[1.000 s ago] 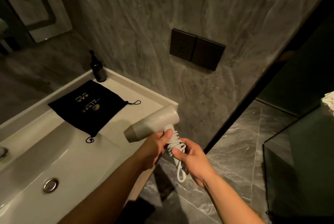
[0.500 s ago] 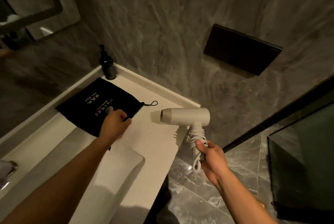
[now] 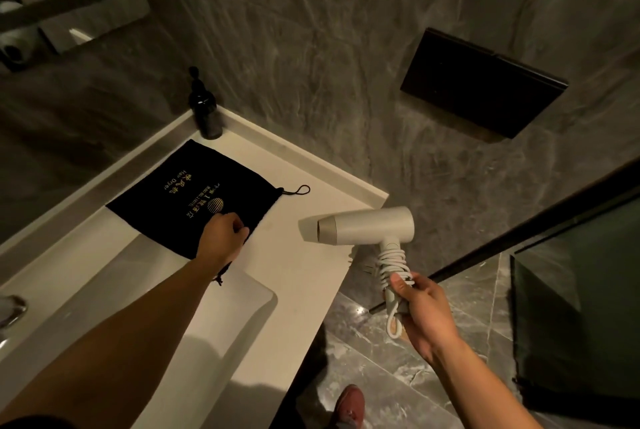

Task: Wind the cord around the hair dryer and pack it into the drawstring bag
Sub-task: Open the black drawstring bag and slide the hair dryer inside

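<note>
A white hair dryer (image 3: 367,225) hangs in the air just past the right end of the counter, nozzle pointing left. Its white cord (image 3: 393,260) is wound in coils around the handle, with a loop dangling below. My right hand (image 3: 420,311) grips the lower handle and the coils. A black drawstring bag (image 3: 180,193) with gold lettering lies flat on the white counter (image 3: 294,266). My left hand (image 3: 223,236) rests on the bag's near right edge, fingers curled onto the fabric; whether it grips the fabric is unclear.
A dark pump bottle (image 3: 205,110) stands at the counter's back corner. The sink basin (image 3: 138,321) lies under my left forearm, a faucet (image 3: 10,307) at far left. A dark switch panel (image 3: 481,82) is on the stone wall. A glass partition (image 3: 581,290) stands right; my shoe (image 3: 349,406) below.
My left hand let go of the hair dryer and moved left onto the bag. My right hand now holds the dryer alone, shifted right of the counter end.
</note>
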### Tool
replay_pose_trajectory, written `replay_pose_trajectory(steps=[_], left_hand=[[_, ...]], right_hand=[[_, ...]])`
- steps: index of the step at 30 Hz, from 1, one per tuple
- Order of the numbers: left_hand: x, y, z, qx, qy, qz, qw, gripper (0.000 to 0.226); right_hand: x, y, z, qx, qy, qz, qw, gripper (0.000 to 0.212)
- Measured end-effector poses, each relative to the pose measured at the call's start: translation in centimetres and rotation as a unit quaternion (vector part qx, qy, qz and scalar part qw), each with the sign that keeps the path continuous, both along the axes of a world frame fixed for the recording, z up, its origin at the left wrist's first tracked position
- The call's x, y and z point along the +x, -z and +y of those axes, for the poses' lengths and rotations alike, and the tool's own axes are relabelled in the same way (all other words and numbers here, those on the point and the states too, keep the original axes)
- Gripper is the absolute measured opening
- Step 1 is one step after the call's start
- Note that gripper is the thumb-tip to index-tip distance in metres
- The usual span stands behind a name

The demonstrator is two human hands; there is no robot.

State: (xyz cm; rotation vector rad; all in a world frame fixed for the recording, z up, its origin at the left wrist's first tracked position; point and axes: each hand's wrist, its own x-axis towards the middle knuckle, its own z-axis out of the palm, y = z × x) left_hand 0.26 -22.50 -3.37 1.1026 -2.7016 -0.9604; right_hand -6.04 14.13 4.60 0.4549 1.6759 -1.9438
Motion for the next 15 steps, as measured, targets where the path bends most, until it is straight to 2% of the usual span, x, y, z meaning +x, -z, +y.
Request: replay_pose_trajectory(steps=[8,15], left_hand=[[-1.4,-2.2,8.2,0.140,-0.037,0.132,0.981,0.032],[-1.7,-4.7,15.6,0.230,-0.002,0.164,0.959,0.013]], right_hand=[[-0.3,-0.1,0.8,0.036,0.017,0.020,0.999,0.021],[-0.5,0.8,2.0,0.125,-0.045,0.060,0.989,0.021]])
